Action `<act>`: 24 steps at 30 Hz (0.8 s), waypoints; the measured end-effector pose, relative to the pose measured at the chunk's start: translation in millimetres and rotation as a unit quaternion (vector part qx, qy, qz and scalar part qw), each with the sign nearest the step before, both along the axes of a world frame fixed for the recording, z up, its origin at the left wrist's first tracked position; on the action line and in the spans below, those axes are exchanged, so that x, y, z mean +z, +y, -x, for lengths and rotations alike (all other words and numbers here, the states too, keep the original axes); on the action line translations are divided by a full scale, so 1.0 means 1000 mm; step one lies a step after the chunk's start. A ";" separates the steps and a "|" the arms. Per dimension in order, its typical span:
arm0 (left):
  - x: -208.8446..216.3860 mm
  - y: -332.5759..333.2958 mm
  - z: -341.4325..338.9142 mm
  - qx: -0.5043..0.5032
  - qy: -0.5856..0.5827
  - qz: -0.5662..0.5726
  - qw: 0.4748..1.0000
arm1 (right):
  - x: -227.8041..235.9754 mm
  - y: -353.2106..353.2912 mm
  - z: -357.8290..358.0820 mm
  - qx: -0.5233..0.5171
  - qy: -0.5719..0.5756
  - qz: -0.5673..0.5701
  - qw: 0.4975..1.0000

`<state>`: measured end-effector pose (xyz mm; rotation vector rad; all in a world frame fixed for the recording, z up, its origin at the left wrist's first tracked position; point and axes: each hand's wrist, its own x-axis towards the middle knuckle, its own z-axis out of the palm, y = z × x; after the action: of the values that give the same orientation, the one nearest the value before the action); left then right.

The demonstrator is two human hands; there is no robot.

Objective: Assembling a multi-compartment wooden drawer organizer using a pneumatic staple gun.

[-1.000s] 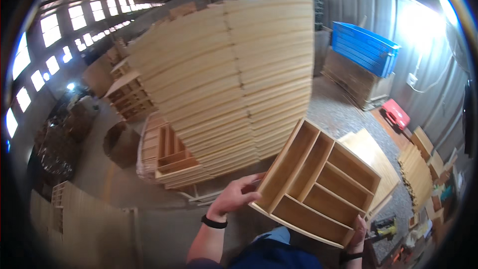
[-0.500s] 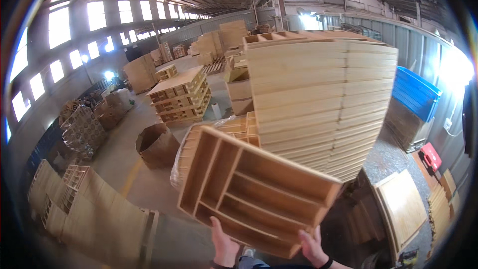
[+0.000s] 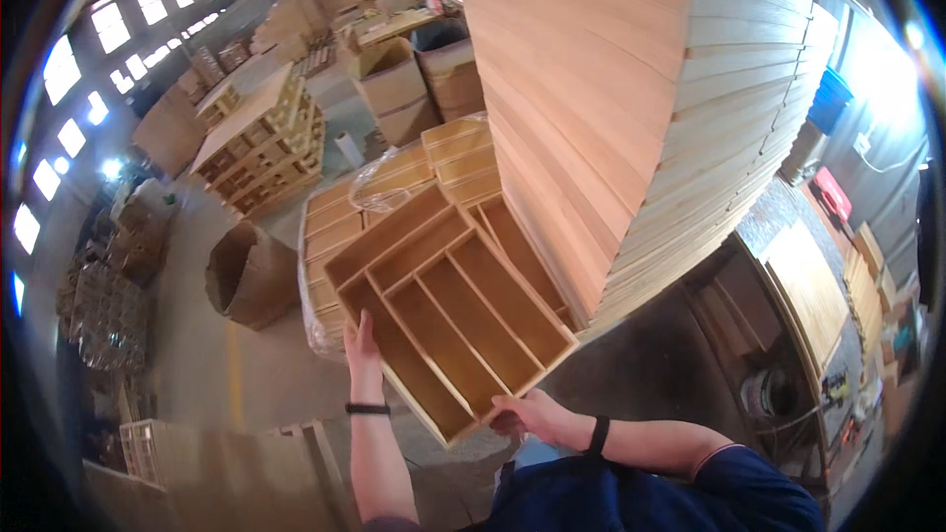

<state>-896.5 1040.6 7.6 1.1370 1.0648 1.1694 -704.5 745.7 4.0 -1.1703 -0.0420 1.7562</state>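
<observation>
Both of my hands hold a wooden compartment tray (image 3: 455, 320), tilted, its divided side facing up toward me. My left hand (image 3: 364, 347) grips its left edge, thumb over the rim. At the near right corner my right hand (image 3: 537, 416) is closed on the rim, its fingers partly hidden beneath. Just past the held tray lies another divided tray (image 3: 520, 251), partly covered by it, against the tall stack of pale wooden pieces (image 3: 591, 108). More wooden trays (image 3: 333, 215), partly wrapped in clear film, sit behind and to the left; whether the held tray touches them I cannot tell.
An open cardboard box (image 3: 254, 281) stands on the floor at left, with a pallet stack (image 3: 264, 143) and a white roll (image 3: 349, 150) beyond. At right are flat boards (image 3: 808, 286), a bucket (image 3: 764, 396) and a red case (image 3: 833, 194).
The tray has turned in my hands and come beside the tall stack, over the other trays. My view has moved closer to the stack, and my forearms now show.
</observation>
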 end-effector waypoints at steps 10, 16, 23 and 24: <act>-0.073 0.129 -0.108 -0.094 0.278 0.070 0.953 | -0.017 0.070 -0.025 -0.139 0.027 0.101 0.985; -0.101 0.132 -0.119 -0.041 0.363 0.069 0.928 | -0.021 0.071 -0.038 -0.081 -0.055 0.094 0.991; -0.102 0.117 -0.126 -0.066 0.340 0.005 0.938 | -0.031 0.069 -0.043 -0.049 -0.046 0.120 0.991; -0.088 0.098 -0.153 -0.081 0.329 0.023 0.940 | -0.034 0.063 -0.053 -0.076 -0.061 0.145 0.985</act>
<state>-743.7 1138.6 -80.7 1.5994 1.4521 0.6285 -651.5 809.2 -30.0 -1.4504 0.2312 1.5894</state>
